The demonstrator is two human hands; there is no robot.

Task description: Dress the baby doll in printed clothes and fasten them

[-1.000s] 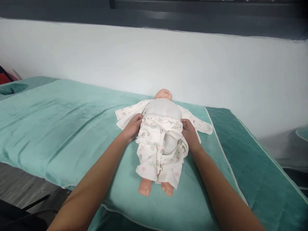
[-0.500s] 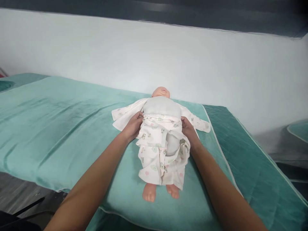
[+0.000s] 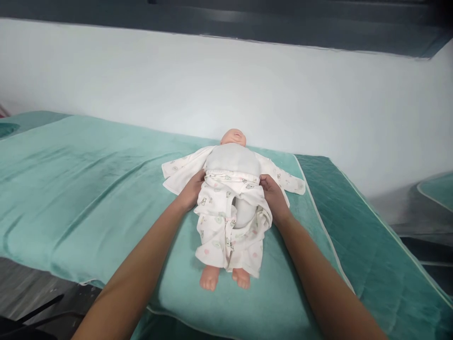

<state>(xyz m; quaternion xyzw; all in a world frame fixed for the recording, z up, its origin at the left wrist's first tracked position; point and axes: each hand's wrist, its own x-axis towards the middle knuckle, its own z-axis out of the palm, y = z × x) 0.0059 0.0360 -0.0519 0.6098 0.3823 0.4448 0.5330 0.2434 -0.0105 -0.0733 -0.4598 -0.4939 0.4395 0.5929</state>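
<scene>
A baby doll [image 3: 233, 157] lies on its back, head toward the wall and bare feet toward me. Its printed white pants [image 3: 214, 203] reach up to the belly, and a gap at the crotch shows the grey body beneath. Under the torso a printed white baby shirt [image 3: 189, 165] is spread open, sleeves out to both sides. At the waistband's left side my left hand [image 3: 193, 189] is closed on the pants' edge. My right hand [image 3: 274, 193] pinches the waistband on the opposite side. Both sets of fingertips are partly hidden by the cloth.
A light green cover [image 3: 88, 189] lies over the bed beneath the doll. Darker green quilted fabric [image 3: 357, 212] stretches along the right. Behind stands a white wall [image 3: 212, 85]. Grey floor [image 3: 21, 278] shows at the lower left, beside a thin black bar.
The doll's legs and the pants have shifted slightly left in view, and the feet sit closer together. Both hands stay at the waistband.
</scene>
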